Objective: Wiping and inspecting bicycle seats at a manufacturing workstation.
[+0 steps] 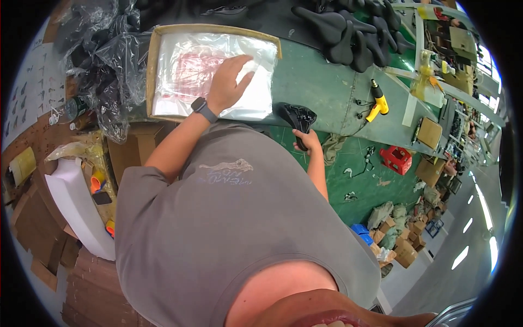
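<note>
Head view, near to far: right hand [308, 140] clamped on a black bicycle saddle [297, 117], held at the green desk [318, 82] edge. Left hand [229, 83], fingers spread flat, presses clear plastic bags [180, 71] stacked in a shallow cardboard tray [153, 60], apparently to peel one. Beyond: piled black saddles [348, 32], yellow tool [377, 103].

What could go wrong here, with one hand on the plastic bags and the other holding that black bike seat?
The clear plastic bags look slippery, so the left hand might drag out several from the cardboard tray at once. The right hand grips the black saddle only by its narrow end, beside the green table edge, so it could slip and fall.
</note>
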Demonstrator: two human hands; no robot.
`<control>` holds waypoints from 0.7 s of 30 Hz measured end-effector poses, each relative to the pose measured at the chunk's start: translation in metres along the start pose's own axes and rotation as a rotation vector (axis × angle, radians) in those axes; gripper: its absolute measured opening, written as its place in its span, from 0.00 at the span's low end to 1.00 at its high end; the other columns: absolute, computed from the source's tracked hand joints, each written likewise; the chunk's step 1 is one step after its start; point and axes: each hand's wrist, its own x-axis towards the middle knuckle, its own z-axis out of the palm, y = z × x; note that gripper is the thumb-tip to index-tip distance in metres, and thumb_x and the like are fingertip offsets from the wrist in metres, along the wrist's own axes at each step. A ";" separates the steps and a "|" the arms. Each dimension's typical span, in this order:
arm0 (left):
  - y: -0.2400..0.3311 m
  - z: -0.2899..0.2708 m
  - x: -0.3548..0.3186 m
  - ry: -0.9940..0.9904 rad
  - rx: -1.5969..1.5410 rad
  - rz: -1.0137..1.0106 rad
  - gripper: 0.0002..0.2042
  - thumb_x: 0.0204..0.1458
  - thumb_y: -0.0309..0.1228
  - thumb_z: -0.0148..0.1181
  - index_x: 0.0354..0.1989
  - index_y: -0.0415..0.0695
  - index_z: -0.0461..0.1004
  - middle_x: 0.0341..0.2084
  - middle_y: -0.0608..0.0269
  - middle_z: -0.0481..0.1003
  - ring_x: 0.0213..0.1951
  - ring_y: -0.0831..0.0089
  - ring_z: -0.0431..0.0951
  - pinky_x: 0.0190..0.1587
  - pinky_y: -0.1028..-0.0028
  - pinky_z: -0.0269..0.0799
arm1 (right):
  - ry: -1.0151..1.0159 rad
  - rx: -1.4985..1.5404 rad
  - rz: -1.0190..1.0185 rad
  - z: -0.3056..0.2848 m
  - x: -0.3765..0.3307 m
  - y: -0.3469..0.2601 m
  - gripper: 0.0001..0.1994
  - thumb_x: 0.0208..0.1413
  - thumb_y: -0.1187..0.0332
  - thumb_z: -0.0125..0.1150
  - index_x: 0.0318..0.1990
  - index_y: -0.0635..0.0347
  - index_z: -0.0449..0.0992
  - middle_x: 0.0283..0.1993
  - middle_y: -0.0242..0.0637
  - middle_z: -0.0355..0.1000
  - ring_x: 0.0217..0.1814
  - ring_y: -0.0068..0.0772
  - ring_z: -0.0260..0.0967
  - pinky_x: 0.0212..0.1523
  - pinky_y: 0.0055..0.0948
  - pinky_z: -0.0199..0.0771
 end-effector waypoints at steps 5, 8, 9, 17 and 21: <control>-0.021 0.052 0.005 0.010 0.540 -0.135 0.35 0.57 0.51 0.69 0.68 0.41 0.71 0.56 0.50 0.77 0.57 0.48 0.75 0.60 0.51 0.67 | -0.301 0.103 0.131 -0.031 0.026 -0.022 0.23 0.57 0.57 0.77 0.47 0.68 0.75 0.36 0.43 0.78 0.25 0.39 0.80 0.22 0.36 0.85; -0.065 0.068 -0.004 0.026 0.671 -0.180 0.26 0.56 0.45 0.71 0.60 0.44 0.79 0.50 0.54 0.80 0.52 0.52 0.78 0.53 0.53 0.71 | -0.383 0.071 0.151 -0.033 0.033 -0.033 0.25 0.58 0.55 0.76 0.48 0.70 0.76 0.38 0.45 0.80 0.26 0.38 0.80 0.23 0.35 0.85; -0.076 0.064 -0.003 0.030 0.675 -0.176 0.26 0.56 0.45 0.71 0.60 0.44 0.79 0.50 0.54 0.80 0.52 0.52 0.78 0.53 0.53 0.71 | -0.387 0.022 0.150 -0.034 0.037 -0.037 0.25 0.58 0.55 0.76 0.48 0.70 0.76 0.38 0.44 0.80 0.26 0.38 0.80 0.23 0.35 0.85; 0.060 -0.055 0.024 0.391 0.514 0.169 0.14 0.49 0.19 0.69 0.46 0.40 0.85 0.41 0.57 0.81 0.42 0.57 0.80 0.43 0.62 0.77 | -0.357 -0.030 0.134 -0.039 0.034 -0.034 0.23 0.57 0.58 0.77 0.46 0.66 0.73 0.30 0.40 0.74 0.22 0.40 0.78 0.19 0.38 0.82; 0.087 -0.068 -0.035 0.230 0.440 0.491 0.16 0.44 0.16 0.69 0.43 0.41 0.85 0.38 0.60 0.79 0.36 0.59 0.80 0.36 0.63 0.76 | -0.358 -0.046 0.102 -0.039 0.037 -0.027 0.21 0.57 0.56 0.77 0.45 0.63 0.76 0.32 0.39 0.77 0.22 0.37 0.78 0.21 0.37 0.83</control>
